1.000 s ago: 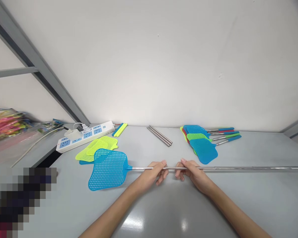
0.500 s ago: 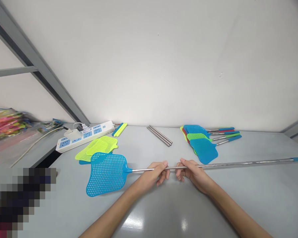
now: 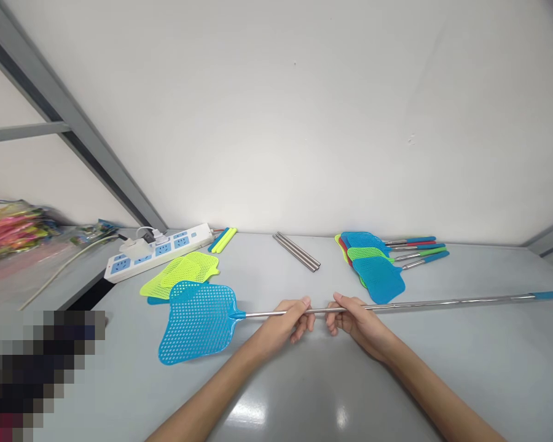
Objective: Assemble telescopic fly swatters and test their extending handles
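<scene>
While my left hand [image 3: 295,320] pinches the long, thin, silver metal rod [image 3: 451,302] between thumb and fingers, my right hand [image 3: 354,318] does the same just beside it; the thumbs lie along the top, the other fingers curl loosely underneath, and a short bare stretch of metal shows between the two hands. Out at the left end sits the broad blue perforated plastic swatter head [image 3: 199,325], joined to the rod by its narrow neck; away at the right end, close to the picture's edge, comes the slim blue tubular grip [image 3: 552,295]. So the whole swatter runs crosswise in front of me, over the smooth grey tabletop [image 3: 442,374], its grip end a little higher in the view than its head; whether the head touches the table, I cannot tell.

Behind that blue head, and partly hidden by it, lie the flat yellow-green perforated plastic heads [image 3: 188,269], overlapping, with a strip of blue showing under them; beyond them stretches the long white power strip with blue socket panels [image 3: 142,261], plugs in it; near its far end rest the short yellow and blue tubular grips [image 3: 223,240], side by side. Straight ahead, slanting, are the bare silver metal tubes [image 3: 297,252]; to their right, the overlapping pile of blue, green, red and yellow swatters [image 3: 378,280], handles pointing right.
</scene>
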A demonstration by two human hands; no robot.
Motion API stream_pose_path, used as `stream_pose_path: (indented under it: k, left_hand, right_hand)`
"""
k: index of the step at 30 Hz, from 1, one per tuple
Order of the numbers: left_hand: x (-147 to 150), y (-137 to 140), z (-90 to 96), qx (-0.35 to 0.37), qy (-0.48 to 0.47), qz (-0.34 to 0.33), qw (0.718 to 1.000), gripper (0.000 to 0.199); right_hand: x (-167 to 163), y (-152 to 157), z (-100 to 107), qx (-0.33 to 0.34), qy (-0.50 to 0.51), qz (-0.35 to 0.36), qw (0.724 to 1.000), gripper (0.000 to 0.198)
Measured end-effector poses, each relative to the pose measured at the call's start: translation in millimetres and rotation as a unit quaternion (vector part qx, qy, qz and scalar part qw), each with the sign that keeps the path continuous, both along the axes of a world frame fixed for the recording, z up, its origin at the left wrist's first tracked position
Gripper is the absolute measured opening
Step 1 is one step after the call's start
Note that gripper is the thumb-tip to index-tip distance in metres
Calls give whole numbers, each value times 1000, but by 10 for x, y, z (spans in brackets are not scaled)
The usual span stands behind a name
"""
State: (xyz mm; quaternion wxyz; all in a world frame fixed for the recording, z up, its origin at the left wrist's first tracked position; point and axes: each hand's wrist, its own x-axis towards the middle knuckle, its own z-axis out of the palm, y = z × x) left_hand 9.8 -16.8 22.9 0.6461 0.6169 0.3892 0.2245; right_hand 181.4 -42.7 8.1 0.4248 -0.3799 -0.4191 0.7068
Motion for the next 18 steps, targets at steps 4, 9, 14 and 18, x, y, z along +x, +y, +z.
stream_pose_path:
  k: [4,9,14,18]
  left_hand:
    - [-3,-4,7,9,1,0,1000,50]
    - [-23,-10,26,17,-13,-12,1000,49]
    - [-42,-27,41,-13,-43,-31,999,46]
    - [-46,-56,33,-71,-77,-43,994,44]
  right_hand:
    - [-2,-3,-5,0,3,0,1000,45]
    - [-6,-6,10,3,1,1,1000,45]
    - [-21,-22,44,-1,12,4,1000,45]
    - [-42,-47,42,-14,44,14,999,45]
